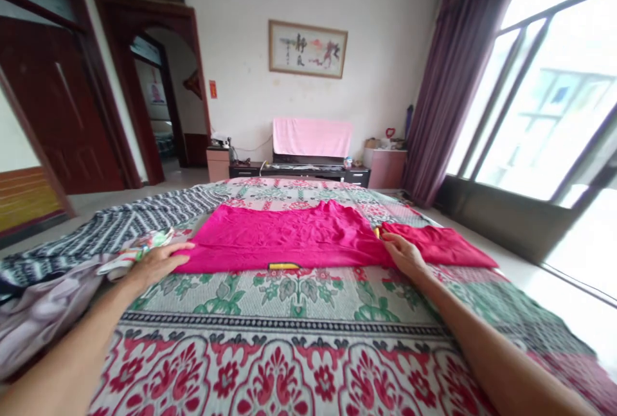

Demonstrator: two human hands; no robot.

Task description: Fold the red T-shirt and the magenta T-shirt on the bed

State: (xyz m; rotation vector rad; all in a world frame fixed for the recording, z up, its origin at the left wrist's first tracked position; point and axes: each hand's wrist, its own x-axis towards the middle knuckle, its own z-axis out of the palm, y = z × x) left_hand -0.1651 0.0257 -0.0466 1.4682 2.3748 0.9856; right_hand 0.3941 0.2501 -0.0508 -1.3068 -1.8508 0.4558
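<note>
A bright pink garment (289, 236) lies spread flat across a bed with a floral red, green and white cover (299, 345). My left hand (157, 263) rests flat on the garment's left edge, fingers stretched out. At the garment's right side my right hand (402, 254) presses down with fingers extended, beside a red cloth (441, 244) that lies further right. A small yellow label (284, 266) shows at the garment's near edge.
A black and white zigzag cloth (120, 226) and a pale lilac cloth (43, 313) lie piled on the bed's left. Beyond the bed stand a low dark cabinet (299, 171) with a pink towel (312, 137), doorways at left, and large windows with purple curtains at right.
</note>
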